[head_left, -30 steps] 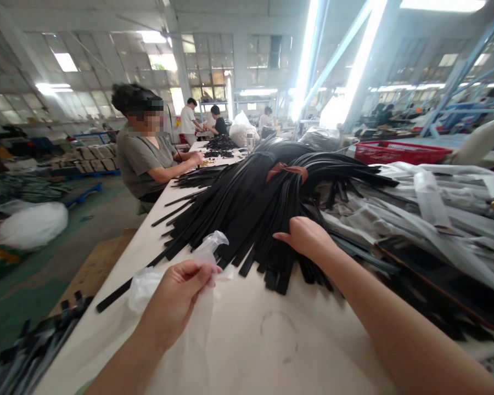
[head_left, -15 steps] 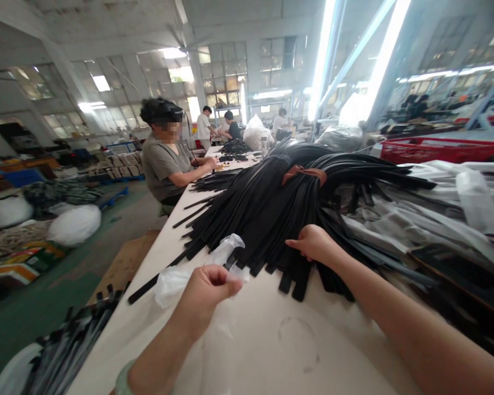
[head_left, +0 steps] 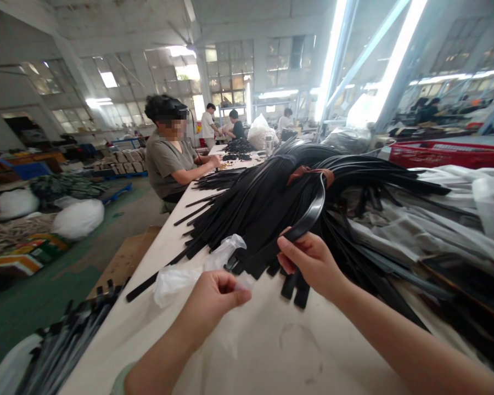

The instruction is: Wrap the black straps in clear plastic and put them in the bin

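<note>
A large bundle of black strips lies fanned over the pale table, bound near its top by a brown tie. My right hand pinches the end of one black strip, which bends up in an arc from the bundle. Nearer the left, my left hand is closed on a piece of thin clear plastic between thumb and fingers. Crumpled white plastic rests on the table just beyond my left hand.
A person works at the table's left side. More black-tipped strips stand below the left edge. White wrapped material and a red crate are on the right. Others are farther back.
My right hand has taken hold of a black strip and lifted its end, so that it now arcs above the bundle. My left hand has shifted slightly right, still with the plastic.
</note>
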The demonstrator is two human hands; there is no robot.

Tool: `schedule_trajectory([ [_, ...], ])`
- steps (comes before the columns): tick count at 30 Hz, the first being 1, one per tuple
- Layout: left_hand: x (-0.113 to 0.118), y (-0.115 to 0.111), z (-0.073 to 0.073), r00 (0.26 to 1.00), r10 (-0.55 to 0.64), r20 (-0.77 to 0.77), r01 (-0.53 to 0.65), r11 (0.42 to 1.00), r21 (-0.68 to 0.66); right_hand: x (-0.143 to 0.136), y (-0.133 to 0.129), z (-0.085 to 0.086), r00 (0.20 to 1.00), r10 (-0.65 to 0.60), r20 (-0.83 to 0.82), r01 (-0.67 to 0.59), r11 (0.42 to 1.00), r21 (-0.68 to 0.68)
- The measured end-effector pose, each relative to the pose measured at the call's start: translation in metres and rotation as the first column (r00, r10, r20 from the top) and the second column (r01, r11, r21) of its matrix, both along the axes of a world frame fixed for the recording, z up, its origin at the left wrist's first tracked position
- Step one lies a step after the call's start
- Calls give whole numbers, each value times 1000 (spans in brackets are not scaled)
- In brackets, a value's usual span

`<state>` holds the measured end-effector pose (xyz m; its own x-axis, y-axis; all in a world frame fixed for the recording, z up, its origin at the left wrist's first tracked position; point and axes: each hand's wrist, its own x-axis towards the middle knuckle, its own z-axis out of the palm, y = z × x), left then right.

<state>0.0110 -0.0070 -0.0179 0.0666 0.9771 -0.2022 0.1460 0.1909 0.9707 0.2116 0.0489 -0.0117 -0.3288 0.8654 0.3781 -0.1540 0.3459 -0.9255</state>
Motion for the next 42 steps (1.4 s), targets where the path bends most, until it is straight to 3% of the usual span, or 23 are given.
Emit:
schedule_trajectory([
  [13, -1, -1, 4, 999, 29, 14, -29, 1000, 5, 3, 6, -2, 999, -23, 31, 24, 999, -41],
  [19, -1, -2, 3, 1000, 25, -16, -25, 999, 22, 1, 5, -2, 993, 7, 118, -2, 999, -40],
  [23, 1, -3, 5, 999, -28, -33, 30, 997, 74, 0, 6, -5, 987, 109, 117, -100, 992, -80],
  [27, 6, -8, 8, 985, -157, 75, 158, 988, -3, -4, -1, -10, 969, 212, 126, -195, 972, -135],
  [30, 9, -14, 7, 944, -236, 230, 270, 954, -127, -6, -4, -13, 887, 412, 207, -359, 899, -251],
  [32, 12, -18, 8, 911, -251, 326, 327, 923, -203, -4, 2, -14, 852, 489, 186, -400, 838, -371],
  [33, 13, -19, 9, 901, -247, 357, 343, 909, -237, -3, 7, -14, 876, 461, 140, -368, 827, -426],
  [35, 15, -22, 11, 899, -222, 377, 345, 889, -301, 0, 18, -14, 959, 281, 29, -232, 844, -483],
  [37, 17, -23, 12, 915, -179, 362, 311, 884, -349, 1, 26, -13, 993, 118, -28, -118, 879, -463],
  [39, 20, -23, 10, 928, -125, 351, 258, 896, -361, -3, 23, -11, 995, 97, 3, -87, 911, -404],
  [42, 23, -20, 2, 941, -60, 333, 182, 920, -347, -15, -1, -12, 972, 188, 140, -132, 932, -336],
])
